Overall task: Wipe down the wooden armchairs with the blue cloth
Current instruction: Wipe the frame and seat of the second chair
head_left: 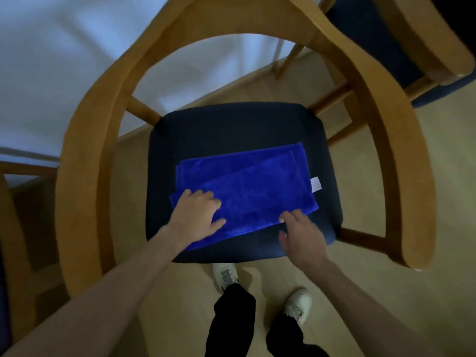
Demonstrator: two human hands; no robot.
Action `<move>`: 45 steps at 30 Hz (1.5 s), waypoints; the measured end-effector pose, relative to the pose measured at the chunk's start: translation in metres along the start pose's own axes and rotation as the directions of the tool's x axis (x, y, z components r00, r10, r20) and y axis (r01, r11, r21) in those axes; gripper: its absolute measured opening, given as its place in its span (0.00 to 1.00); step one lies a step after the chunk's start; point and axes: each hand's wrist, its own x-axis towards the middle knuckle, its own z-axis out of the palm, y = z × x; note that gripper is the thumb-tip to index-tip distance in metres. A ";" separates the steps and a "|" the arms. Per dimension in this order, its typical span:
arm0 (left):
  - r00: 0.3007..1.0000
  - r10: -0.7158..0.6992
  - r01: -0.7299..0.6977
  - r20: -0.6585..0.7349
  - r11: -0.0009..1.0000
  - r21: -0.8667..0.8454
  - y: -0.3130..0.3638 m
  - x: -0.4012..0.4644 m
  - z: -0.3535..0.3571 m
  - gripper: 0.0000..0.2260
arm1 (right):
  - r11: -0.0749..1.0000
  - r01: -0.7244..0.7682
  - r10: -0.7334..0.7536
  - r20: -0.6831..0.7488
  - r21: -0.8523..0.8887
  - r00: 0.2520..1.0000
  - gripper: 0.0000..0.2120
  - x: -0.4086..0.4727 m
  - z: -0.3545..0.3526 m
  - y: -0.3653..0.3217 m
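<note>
Left hand (198,215) flat on blue cloth (247,191), fingers spread, pressing, no grasp. Right hand (301,235) open, fingertips touching near edge. Cloth folded on armchair (85,140) seat, long axis left-right, under both hands.

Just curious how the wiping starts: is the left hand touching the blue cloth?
Touching. In the head view, the left hand lies flat on the blue cloth's near-left corner, fingers spread over it.

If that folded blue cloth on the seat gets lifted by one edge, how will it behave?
The blue cloth looks soft and plush, so it would probably droop and unfold. It seems light. On the dark seat cushion it may bunch rather than slide under the left hand.
</note>
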 end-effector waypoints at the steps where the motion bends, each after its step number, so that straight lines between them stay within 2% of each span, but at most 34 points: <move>1: 0.999 0.020 -0.021 -0.047 1.000 -0.021 -0.002 0.015 -0.007 0.14 | 0.988 -0.084 0.079 0.044 0.126 0.996 0.07 -0.001 0.004 -0.010; 2: 0.997 0.025 -0.027 -0.079 0.999 -0.031 -0.002 0.031 -0.013 0.17 | 0.943 -0.211 0.187 0.115 0.258 0.976 0.06 0.000 0.009 -0.021; 3: 0.996 0.011 -0.015 -0.090 0.999 -0.043 -0.002 0.047 -0.017 0.23 | 0.858 -0.350 0.289 0.210 0.376 0.934 0.10 0.003 0.014 -0.031; 4: 0.997 -0.019 0.014 -0.073 0.998 -0.063 -0.001 0.062 -0.020 0.31 | 0.737 -0.484 0.366 0.324 0.472 0.873 0.14 0.006 0.020 -0.040; 6: 0.998 -0.062 0.064 0.021 0.992 -0.107 0.001 0.087 -0.023 0.44 | 0.394 -0.676 0.456 0.507 0.622 0.732 0.19 0.010 0.031 -0.055; 8: 0.990 -0.085 0.096 0.116 0.991 -0.091 0.006 0.105 -0.023 0.51 | 0.064 -0.707 0.520 0.581 0.705 0.626 0.15 0.009 0.041 -0.060; 9: 0.987 -0.098 0.108 0.128 0.991 -0.076 0.009 0.112 -0.024 0.51 | -0.064 -0.689 0.533 0.608 0.722 0.588 0.12 0.008 0.044 -0.061; 10: 0.986 -0.114 0.122 0.118 0.991 -0.059 0.012 0.116 -0.025 0.50 | -0.163 -0.666 0.527 0.635 0.728 0.565 0.11 0.007 0.046 -0.062; 12: 0.987 -0.123 0.127 0.106 0.992 -0.028 0.019 0.124 -0.027 0.41 | -0.284 -0.634 0.471 0.681 0.719 0.561 0.12 0.007 0.045 -0.063; 15: 0.984 -0.098 0.098 0.149 0.995 0.005 0.026 0.132 -0.030 0.20 | -0.455 -0.593 0.344 0.746 0.664 0.570 0.12 0.016 0.033 -0.067; 17: 0.981 -0.074 0.077 0.179 0.997 -0.012 0.029 0.134 -0.035 0.15 | -0.494 -0.561 0.366 0.744 0.664 0.559 0.08 0.024 0.023 -0.071; 20: 0.934 -0.028 0.123 0.356 0.961 -0.248 0.020 0.136 -0.052 0.07 | -0.414 -0.528 0.477 0.671 0.741 0.568 0.05 0.041 0.000 -0.076; 22: 0.923 -0.017 0.217 0.383 0.847 -0.485 0.007 0.136 -0.075 0.10 | -0.323 -0.464 0.516 0.564 0.825 0.644 0.04 0.055 -0.030 -0.076; 23: 0.942 -0.056 0.258 0.331 0.752 -0.607 0.001 0.137 -0.090 0.13 | -0.269 -0.427 0.532 0.503 0.863 0.681 0.04 0.063 -0.047 -0.074; 25: 0.963 -0.157 0.268 0.218 0.501 -0.823 -0.011 0.136 -0.124 0.21 | -0.169 -0.350 0.570 0.381 0.922 0.728 0.07 0.078 -0.087 -0.067; 27: 0.982 -0.121 0.172 0.146 0.246 -0.954 -0.021 0.134 -0.160 0.26 | -0.060 -0.255 0.592 0.240 0.965 0.769 0.14 0.091 -0.128 -0.060; 28: 0.992 -0.084 0.109 0.094 0.188 -0.976 -0.025 0.133 -0.175 0.27 | 0.018 -0.205 0.581 0.156 0.979 0.799 0.17 0.096 -0.145 -0.057; 29: 0.997 -0.067 0.043 0.030 0.203 -0.978 -0.028 0.130 -0.185 0.26 | 0.104 -0.163 0.550 0.080 0.981 0.831 0.18 0.100 -0.159 -0.056; 31: 0.991 -0.107 -0.036 -0.078 0.345 -0.938 -0.029 0.127 -0.192 0.24 | 0.255 -0.123 0.473 -0.013 0.959 0.881 0.17 0.108 -0.172 -0.054; 33: 0.973 -0.186 -0.028 -0.135 0.488 -0.872 -0.027 0.125 -0.177 0.25 | 0.307 -0.142 0.452 -0.013 0.941 0.892 0.15 0.115 -0.167 -0.053; 34: 0.963 -0.222 -0.016 -0.153 0.519 -0.855 -0.023 0.124 -0.164 0.25 | 0.322 -0.162 0.453 -0.002 0.933 0.891 0.14 0.117 -0.159 -0.051; 37: 0.940 -0.317 0.057 -0.124 0.507 -0.860 -0.010 0.110 -0.103 0.22 | 0.392 -0.260 0.401 0.090 0.882 0.912 0.16 0.112 -0.114 -0.038; 39: 0.938 -0.345 0.166 -0.029 0.523 -0.836 0.004 0.088 -0.056 0.22 | 0.444 -0.362 0.337 0.221 0.820 0.915 0.21 0.094 -0.078 -0.025; 41: 0.946 -0.317 0.249 0.068 0.575 -0.779 0.019 0.058 -0.016 0.26 | 0.572 -0.419 0.295 0.300 0.705 0.907 0.28 0.067 -0.048 -0.016; 43: 0.957 -0.285 0.249 0.056 0.704 -0.665 0.030 0.032 0.009 0.29 | 0.764 -0.360 0.252 0.267 0.535 0.930 0.29 0.046 -0.030 -0.011; 45: 0.965 -0.263 0.215 -0.003 0.797 -0.565 0.035 0.016 0.019 0.28 | 0.882 -0.252 0.180 0.209 0.399 0.961 0.26 0.035 -0.024 -0.008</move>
